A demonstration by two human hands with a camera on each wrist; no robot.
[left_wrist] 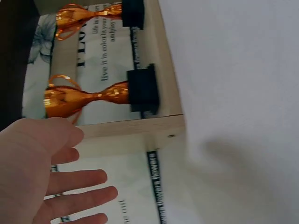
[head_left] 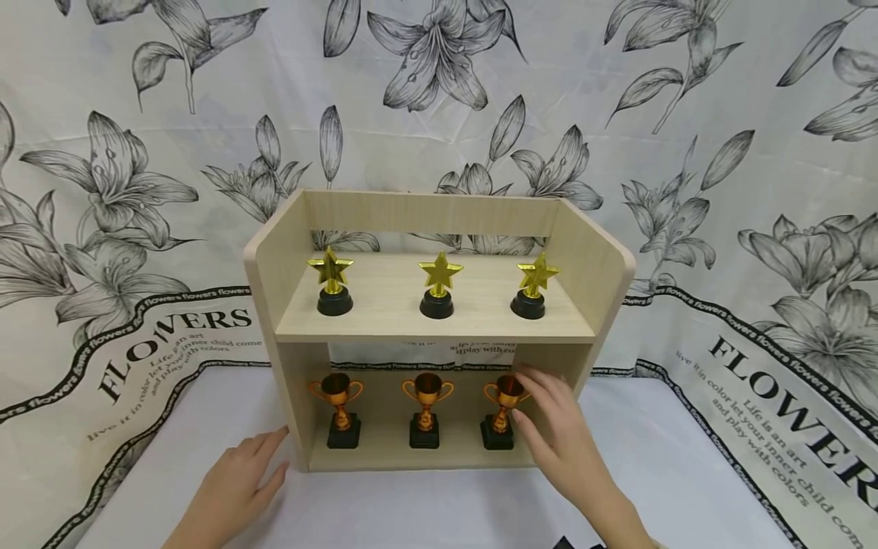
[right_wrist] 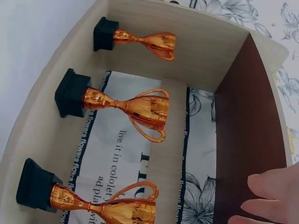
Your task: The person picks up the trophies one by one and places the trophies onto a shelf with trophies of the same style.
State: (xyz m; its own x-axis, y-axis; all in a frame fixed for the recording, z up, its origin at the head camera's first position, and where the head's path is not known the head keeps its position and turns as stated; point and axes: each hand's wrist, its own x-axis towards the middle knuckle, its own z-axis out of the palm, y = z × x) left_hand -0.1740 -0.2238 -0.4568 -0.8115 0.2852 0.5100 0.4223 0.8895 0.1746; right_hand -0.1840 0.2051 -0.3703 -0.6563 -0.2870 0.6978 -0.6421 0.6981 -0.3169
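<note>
A pale wooden two-tier shelf (head_left: 432, 337) stands on the table. On its lower tier are three orange-gold trophy cups with black square bases: the left cup (head_left: 339, 408), the middle cup (head_left: 427, 408) and the right cup (head_left: 504, 408). My right hand (head_left: 559, 435) reaches beside the right cup, fingers extended. In the right wrist view its fingertips (right_wrist: 261, 186) show apart from the cups; whether the thumb touches the right cup is unclear. My left hand (head_left: 233, 484) lies by the shelf's lower left corner, fingers spread and holding nothing, as the left wrist view shows.
Three gold star trophies on round black bases, left (head_left: 334, 282), middle (head_left: 438, 286) and right (head_left: 531, 288), stand on the upper tier. White cloth (head_left: 384, 511) covers the table; a flower-printed curtain (head_left: 226, 152) hangs behind. A small black object (head_left: 565, 543) shows at the bottom edge.
</note>
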